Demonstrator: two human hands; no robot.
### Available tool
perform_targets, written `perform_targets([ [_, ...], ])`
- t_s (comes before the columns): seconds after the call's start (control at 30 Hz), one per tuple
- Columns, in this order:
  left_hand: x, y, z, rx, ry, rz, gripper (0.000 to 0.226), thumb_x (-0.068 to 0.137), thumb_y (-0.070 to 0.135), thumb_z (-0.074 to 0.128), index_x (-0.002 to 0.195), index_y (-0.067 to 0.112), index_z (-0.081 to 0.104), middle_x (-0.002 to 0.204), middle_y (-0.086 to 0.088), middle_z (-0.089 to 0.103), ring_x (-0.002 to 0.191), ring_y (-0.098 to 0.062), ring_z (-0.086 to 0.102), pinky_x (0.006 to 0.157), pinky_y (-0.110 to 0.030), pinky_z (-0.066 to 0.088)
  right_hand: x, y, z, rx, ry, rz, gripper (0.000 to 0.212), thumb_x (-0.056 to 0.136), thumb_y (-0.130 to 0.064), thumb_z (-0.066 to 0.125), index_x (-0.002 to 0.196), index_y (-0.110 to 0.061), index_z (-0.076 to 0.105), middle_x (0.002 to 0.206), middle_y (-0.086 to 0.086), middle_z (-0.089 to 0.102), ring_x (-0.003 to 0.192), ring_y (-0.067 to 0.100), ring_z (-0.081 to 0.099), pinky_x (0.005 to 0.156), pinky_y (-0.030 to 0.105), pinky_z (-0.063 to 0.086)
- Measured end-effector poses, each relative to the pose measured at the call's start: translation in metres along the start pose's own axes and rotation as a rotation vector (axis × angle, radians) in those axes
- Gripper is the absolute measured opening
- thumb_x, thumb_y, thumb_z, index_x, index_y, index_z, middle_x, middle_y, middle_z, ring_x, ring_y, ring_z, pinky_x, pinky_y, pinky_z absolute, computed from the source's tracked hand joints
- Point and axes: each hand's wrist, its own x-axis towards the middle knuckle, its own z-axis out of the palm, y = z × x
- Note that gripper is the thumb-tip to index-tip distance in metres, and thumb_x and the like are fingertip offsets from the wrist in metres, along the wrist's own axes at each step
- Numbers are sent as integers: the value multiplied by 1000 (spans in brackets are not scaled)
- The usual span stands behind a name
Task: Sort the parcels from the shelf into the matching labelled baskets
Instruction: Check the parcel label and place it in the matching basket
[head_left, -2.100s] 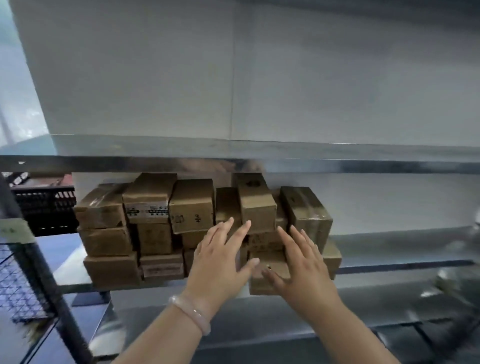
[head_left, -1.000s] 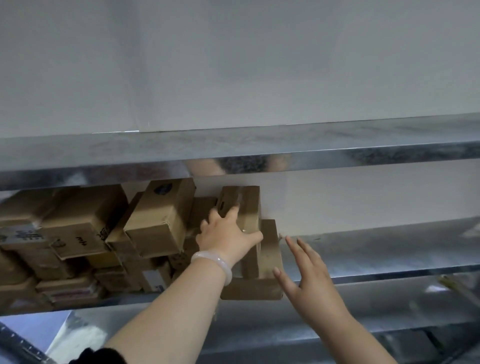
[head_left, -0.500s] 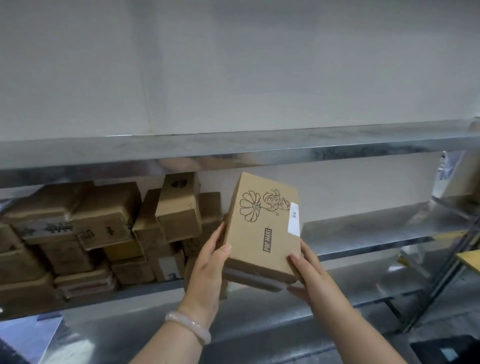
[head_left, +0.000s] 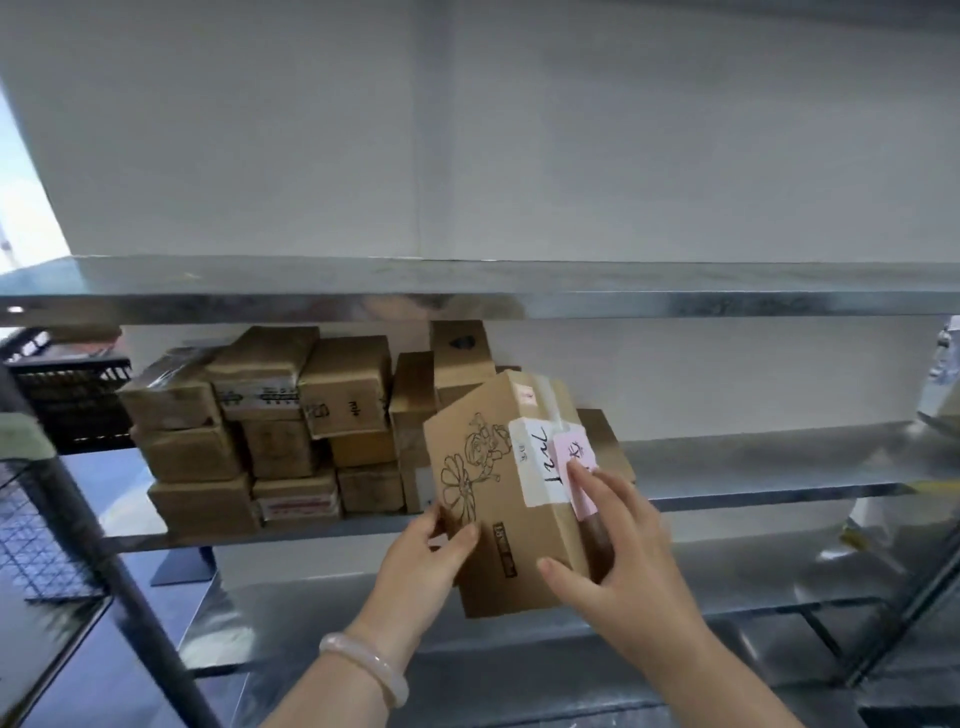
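I hold a brown cardboard parcel (head_left: 498, 493) with a flower drawing, a white label and a pink label, tilted in front of the shelf. My left hand (head_left: 426, 566) grips its lower left edge, thumb on the front face. My right hand (head_left: 618, 556) holds its right side, fingers reaching up to the pink label. Behind it, a stack of several brown parcels (head_left: 270, 415) sits on the middle metal shelf (head_left: 753, 467).
A black crate (head_left: 72, 400) stands at the far left behind the stack. A dark wire-mesh basket (head_left: 36, 525) with a black post is at the lower left. A lower shelf (head_left: 727, 582) and the upper shelf (head_left: 519, 291) frame the parcels.
My hands pulled one parcel off the stack, and it has since been turned so its white and pink labels face me. The view has swung back to the left.
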Motion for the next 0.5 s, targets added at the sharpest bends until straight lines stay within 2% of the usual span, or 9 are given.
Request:
perform_targets([
  [0.1,-16,1,-26,-147,-25,-35,77,55,68,83,122,60,46,111,27,70,107,-2,65,98,-44,53,-7,-19,19,-243,-45,-110,91,66,-70,64,128,-75,-3,146,-32,4,136,6,9,113,47,33],
  [0.13,-23,1,-33,-162,-56,-39,83,49,73,84,119,67,42,112,29,68,107,-1,64,97,-44,53,-9,-25,27,-294,-67,-134,91,65,-73,59,128,-74,-7,149,-29,2,138,8,5,114,48,29],
  [0.2,-32,-2,-46,-193,-80,-47,93,46,74,86,126,70,37,117,27,67,111,-7,63,97,-49,52,-13,-35,45,-356,-100,-173,91,63,-77,51,131,-70,-10,152,-25,0,140,12,0,116,50,21],
  [0.27,-40,-7,-60,-253,-22,-77,112,49,63,90,141,61,27,120,19,69,110,-14,65,94,-52,54,-17,-47,63,-377,-126,-220,92,62,-81,46,136,-66,-8,153,-23,-2,142,16,-4,117,51,17],
  [0.37,-55,-14,-89,-332,66,-81,117,55,52,93,146,59,19,113,18,72,103,-15,69,89,-47,57,-20,-66,87,-358,-151,-316,92,60,-86,44,137,-66,-2,154,-24,2,141,15,-3,117,49,18],
  [0.5,-80,-19,-141,-362,190,-6,110,46,59,93,136,66,30,118,11,71,110,-21,68,96,-54,53,-22,-96,119,-190,-229,-381,88,57,-92,47,128,-77,-2,146,-37,-5,133,-6,-7,112,37,13],
])
